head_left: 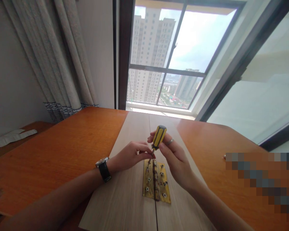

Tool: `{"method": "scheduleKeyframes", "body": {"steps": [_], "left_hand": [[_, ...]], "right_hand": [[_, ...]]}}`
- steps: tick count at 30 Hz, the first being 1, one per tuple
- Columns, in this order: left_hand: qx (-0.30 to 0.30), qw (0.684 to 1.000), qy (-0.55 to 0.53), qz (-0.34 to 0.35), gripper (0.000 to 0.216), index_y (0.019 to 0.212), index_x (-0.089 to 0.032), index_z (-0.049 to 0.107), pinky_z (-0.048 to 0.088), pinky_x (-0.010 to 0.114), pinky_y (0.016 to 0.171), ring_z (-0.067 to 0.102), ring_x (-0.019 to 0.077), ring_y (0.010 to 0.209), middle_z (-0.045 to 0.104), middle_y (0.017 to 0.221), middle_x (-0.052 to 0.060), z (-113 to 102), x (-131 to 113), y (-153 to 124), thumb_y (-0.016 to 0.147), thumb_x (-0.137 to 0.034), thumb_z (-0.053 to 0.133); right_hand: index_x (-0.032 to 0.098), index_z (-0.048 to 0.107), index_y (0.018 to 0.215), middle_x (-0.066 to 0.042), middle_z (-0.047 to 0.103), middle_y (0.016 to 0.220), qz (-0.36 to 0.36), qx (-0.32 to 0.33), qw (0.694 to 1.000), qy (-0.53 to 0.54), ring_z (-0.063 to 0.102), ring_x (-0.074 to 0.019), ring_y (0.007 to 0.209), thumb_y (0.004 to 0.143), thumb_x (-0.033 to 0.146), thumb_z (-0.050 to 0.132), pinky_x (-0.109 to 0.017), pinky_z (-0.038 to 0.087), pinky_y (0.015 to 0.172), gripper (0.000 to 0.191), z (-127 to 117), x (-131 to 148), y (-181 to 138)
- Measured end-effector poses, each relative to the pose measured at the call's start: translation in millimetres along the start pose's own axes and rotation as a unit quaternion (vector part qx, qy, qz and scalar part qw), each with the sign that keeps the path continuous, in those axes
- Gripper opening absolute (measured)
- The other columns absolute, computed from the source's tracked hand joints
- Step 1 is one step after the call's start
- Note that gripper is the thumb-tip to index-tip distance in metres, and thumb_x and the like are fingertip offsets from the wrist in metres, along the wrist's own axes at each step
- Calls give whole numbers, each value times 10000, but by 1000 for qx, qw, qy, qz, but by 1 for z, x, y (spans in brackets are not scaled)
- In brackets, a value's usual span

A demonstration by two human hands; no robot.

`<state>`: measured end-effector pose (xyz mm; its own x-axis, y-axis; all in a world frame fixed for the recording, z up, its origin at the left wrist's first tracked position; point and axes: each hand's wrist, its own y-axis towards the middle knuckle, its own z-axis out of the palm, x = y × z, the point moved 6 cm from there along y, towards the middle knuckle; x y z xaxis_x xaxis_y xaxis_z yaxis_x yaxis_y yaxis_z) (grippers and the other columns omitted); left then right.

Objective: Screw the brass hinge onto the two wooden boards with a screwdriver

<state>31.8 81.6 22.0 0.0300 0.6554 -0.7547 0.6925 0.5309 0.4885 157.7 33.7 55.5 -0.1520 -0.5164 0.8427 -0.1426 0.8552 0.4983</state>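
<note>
A worn brass hinge (155,181) lies across the seam between two pale wood boards (125,199), with several screws standing in its two leaves. My right hand (177,157) has its fingers closed around the yellow and black handle of a screwdriver (159,138), which tilts with its tip down at the far end of the hinge's left leaf. Beside the shaft, my left hand (135,154) pinches with thumb and finger close to the tip. Whatever sits between those fingertips is too small to make out.
The boards rest on an orange-brown wooden table (62,154). A grey curtain (60,54) hangs at the back left, and a window (168,57) stands beyond the table's far edge. A blurred, pixelated patch covers the right side.
</note>
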Motion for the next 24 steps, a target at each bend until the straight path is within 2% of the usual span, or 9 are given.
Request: {"method": "scheduleKeyframes", "body": {"steps": [2,5,9,13,15,19,21,24], "left_hand": [[-19,1000,15,7,127,848,-141,750,474,258,740,620,156,788,688,845,41,-1,0,0,931,-211,684],[-38,998,36,19,144,802,-140,730,445,250,698,579,143,742,656,801,25,-1,-1,-2,914,-227,711],[-43,996,74,15,151,771,-142,705,420,235,666,545,129,714,647,786,10,1,-1,-3,889,-228,743],[-53,994,95,-3,131,782,-148,711,406,220,630,493,110,654,617,745,-13,0,3,-4,839,-229,797],[-39,997,72,-10,110,809,-152,731,430,225,654,536,120,687,655,795,3,1,4,-3,856,-239,781],[-7,1000,5,-2,139,850,-163,763,496,271,804,657,181,891,725,977,59,4,5,-3,915,-278,718],[-14,1000,3,6,191,848,-159,761,501,291,847,666,199,932,727,1003,73,3,6,-3,927,-323,704],[-19,999,26,14,261,844,-144,745,504,294,841,661,200,918,716,971,84,4,8,-4,950,-370,669]], "right_hand": [[291,642,1157,-36,612,1095,-42,-22,998,-41,569,-198,989,971,300,583,-339,482,858,195,-3,0,-1],[291,638,1043,5,565,934,-89,-57,991,-87,513,-177,856,862,228,727,-320,446,779,212,-7,-2,-3],[266,669,920,17,589,827,-73,-66,988,-116,545,-175,813,843,209,754,-326,448,766,128,-6,-3,-3],[268,722,1008,1,699,870,-48,-41,991,-115,647,-186,847,905,236,692,-342,492,819,113,-4,-2,-5],[272,725,1057,-5,729,892,-31,-21,995,-90,678,-189,853,937,250,649,-352,513,842,144,-4,-4,-6],[281,672,1189,-32,724,1017,-6,1,999,-37,677,-210,974,949,266,621,-382,525,905,246,-4,-11,-9],[280,679,1156,-31,708,1015,-14,-1,999,-50,661,-211,991,922,260,660,-381,516,918,235,-2,-12,-9],[254,712,976,-31,692,979,-38,-25,995,-93,652,-220,962,829,256,771,-359,516,861,158,-1,-11,-10]]}}
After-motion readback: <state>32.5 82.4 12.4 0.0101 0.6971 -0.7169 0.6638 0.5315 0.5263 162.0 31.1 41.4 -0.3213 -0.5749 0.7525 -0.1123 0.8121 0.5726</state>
